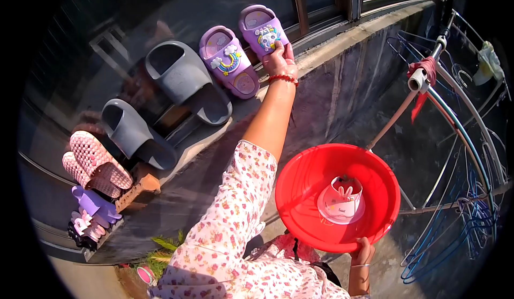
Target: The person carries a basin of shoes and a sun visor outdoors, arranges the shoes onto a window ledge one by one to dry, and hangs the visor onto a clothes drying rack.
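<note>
My left hand (pixel 280 60) is stretched out to the window ledge, its fingers closed on a purple child's slipper (pixel 262 31) with a cartoon figure on its strap. Beside it, a matching purple slipper (pixel 230 63) with a rainbow decoration leans upright. My right hand (pixel 363 252) grips the near rim of a red plastic basin (pixel 292 202), holding it at waist height. Inside the basin sits a pink and white sun visor cap (pixel 342 205) with bunny ears on it. I wear a floral sleeve (pixel 230 202) and a red beaded bracelet on the left arm.
Along the ledge (pixel 332 58) lean large grey slippers (pixel 187 79), pink perforated slippers (pixel 99 162) and small purple slippers (pixel 96 205). At right stands a metal drying rack (pixel 455 84) with several blue hangers (pixel 471 218) and a red cloth (pixel 423 68). A green plant (pixel 168 243) grows below.
</note>
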The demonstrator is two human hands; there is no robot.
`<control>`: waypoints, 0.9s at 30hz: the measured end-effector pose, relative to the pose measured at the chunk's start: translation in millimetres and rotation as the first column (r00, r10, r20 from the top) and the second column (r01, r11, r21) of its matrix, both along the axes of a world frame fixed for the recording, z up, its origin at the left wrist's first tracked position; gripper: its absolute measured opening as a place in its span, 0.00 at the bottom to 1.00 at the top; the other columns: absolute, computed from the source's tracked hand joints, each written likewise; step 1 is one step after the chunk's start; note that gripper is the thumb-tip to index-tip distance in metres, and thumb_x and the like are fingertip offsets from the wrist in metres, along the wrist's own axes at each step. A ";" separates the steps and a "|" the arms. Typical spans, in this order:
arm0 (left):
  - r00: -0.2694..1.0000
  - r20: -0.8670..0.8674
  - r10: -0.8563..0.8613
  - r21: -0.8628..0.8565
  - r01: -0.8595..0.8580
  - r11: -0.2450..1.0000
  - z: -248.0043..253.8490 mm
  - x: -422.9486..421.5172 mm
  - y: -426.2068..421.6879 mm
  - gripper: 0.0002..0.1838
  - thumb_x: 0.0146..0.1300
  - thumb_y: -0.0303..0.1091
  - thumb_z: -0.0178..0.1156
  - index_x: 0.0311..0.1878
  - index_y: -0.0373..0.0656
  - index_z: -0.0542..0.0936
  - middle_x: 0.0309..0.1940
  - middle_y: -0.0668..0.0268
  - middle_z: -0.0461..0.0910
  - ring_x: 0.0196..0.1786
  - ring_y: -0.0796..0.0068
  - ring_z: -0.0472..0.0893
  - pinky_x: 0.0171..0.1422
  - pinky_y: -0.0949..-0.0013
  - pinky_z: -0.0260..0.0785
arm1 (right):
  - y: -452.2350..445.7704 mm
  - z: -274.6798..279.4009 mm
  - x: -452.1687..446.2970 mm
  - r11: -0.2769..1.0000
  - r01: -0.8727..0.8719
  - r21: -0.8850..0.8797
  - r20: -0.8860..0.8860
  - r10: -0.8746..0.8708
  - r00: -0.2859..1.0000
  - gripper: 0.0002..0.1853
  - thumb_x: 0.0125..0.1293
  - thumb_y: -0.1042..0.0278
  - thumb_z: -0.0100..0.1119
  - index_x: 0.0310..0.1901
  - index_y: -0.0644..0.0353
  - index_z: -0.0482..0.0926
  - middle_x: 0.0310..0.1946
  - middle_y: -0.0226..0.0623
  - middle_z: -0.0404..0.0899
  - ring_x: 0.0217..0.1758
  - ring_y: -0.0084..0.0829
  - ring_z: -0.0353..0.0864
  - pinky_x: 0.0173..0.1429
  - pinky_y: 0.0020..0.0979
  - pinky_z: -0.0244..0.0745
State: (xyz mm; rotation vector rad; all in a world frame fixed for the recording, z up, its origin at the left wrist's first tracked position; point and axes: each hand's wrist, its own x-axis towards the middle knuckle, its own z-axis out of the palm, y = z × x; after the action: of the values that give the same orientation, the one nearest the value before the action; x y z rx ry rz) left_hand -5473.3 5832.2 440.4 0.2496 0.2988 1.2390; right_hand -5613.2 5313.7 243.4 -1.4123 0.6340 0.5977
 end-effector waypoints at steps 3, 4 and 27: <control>1.000 0.012 0.009 0.006 -0.009 1.000 -10.5 1.5 6.0 0.20 0.57 0.19 0.61 0.51 0.49 0.73 0.44 0.70 0.75 0.47 0.73 0.77 0.52 0.66 0.76 | 4.3 2.9 1.7 0.999 0.037 -0.017 -0.002 -0.037 0.999 0.06 0.47 0.70 0.56 0.24 0.63 0.75 0.17 0.31 0.73 0.13 0.25 0.70 0.13 0.23 0.62; 1.000 0.028 -0.001 0.015 0.001 1.000 -11.6 2.5 7.2 0.20 0.56 0.21 0.62 0.51 0.48 0.73 0.42 0.70 0.75 0.45 0.73 0.77 0.50 0.67 0.77 | 4.1 2.0 1.3 0.999 0.048 -0.021 -0.007 -0.048 0.999 0.06 0.47 0.69 0.56 0.24 0.63 0.75 0.17 0.30 0.72 0.13 0.24 0.70 0.13 0.23 0.61; -0.272 -0.954 0.129 -0.186 0.869 0.459 -350.5 -120.1 -233.8 0.24 0.57 0.47 0.64 0.47 0.35 0.77 0.41 0.55 0.80 0.45 0.64 0.80 0.51 0.66 0.71 | -7.2 30.9 -29.9 0.999 -0.033 -0.036 -0.033 0.032 0.999 0.07 0.50 0.69 0.56 0.26 0.64 0.79 0.19 0.30 0.75 0.15 0.23 0.68 0.16 0.22 0.57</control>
State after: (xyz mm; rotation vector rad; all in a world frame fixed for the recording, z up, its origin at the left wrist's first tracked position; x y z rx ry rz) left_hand -5593.4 5598.4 89.9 1.9552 0.9254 -0.1302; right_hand -5643.1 5306.5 274.3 -1.4523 0.6521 0.6391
